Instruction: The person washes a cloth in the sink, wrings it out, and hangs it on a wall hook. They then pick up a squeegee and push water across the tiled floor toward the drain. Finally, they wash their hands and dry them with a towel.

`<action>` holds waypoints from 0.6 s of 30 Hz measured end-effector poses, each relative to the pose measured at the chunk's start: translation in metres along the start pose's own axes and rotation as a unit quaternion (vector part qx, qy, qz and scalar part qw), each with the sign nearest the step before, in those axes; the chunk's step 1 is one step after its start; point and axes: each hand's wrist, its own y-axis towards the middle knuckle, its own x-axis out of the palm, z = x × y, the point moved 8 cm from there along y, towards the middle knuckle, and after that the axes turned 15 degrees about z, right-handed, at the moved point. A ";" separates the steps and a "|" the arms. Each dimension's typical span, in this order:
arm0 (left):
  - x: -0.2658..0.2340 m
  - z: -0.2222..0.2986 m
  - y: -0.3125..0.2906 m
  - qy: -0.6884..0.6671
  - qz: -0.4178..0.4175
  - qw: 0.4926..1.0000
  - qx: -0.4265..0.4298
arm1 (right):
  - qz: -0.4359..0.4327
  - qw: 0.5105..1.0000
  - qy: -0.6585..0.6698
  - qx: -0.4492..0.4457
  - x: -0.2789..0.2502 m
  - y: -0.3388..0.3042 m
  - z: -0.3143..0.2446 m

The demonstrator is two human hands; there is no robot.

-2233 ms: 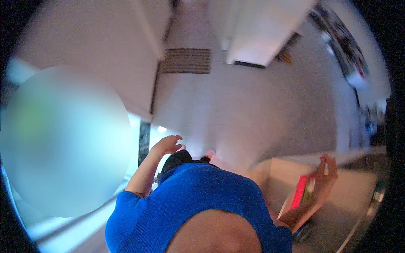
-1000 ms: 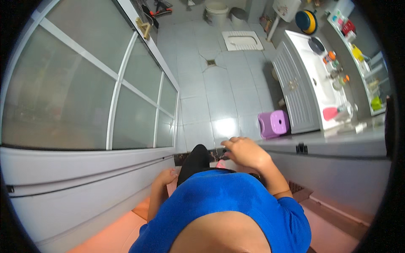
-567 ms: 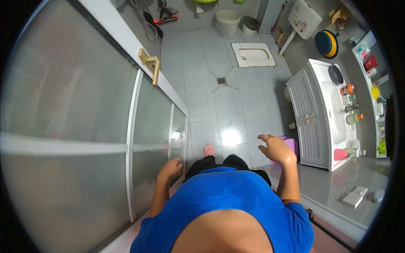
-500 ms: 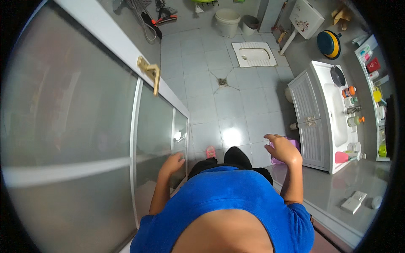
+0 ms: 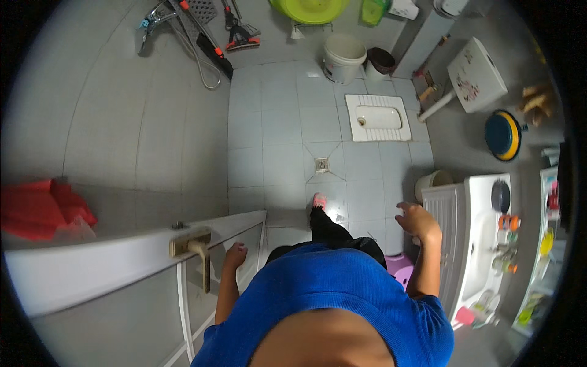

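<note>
In the doorway of a tiled bathroom, seen from the head camera, the person stands with one foot forward on the floor tiles (image 5: pixel 275 147). The left hand (image 5: pixel 234 255) is curled at the edge of the white-framed glass door (image 5: pixel 122 263), just beside its brass handle (image 5: pixel 191 244); whether it grips the frame I cannot tell. The right hand (image 5: pixel 417 221) hangs loosely open and empty, close to the white cabinet (image 5: pixel 449 238) under the washbasin (image 5: pixel 483 244), perhaps for balance. A purple stool (image 5: pixel 398 269) sits low beside the right leg. Further in lie a squat toilet pan (image 5: pixel 377 117) and a white bucket (image 5: pixel 343 57), near the far wall.
</note>
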 end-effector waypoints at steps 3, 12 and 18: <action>0.027 -0.044 -0.001 -0.068 -0.031 0.993 -0.088 | 0.027 0.992 -0.010 -0.120 -0.033 0.094 -0.040; 0.058 0.032 0.018 -0.108 -0.094 0.968 -0.204 | -0.007 0.949 -0.003 -0.314 -0.061 0.294 -0.143; 0.044 0.043 0.129 -0.141 -0.061 0.966 -0.209 | -0.051 0.967 -0.031 -0.246 -0.085 0.392 -0.176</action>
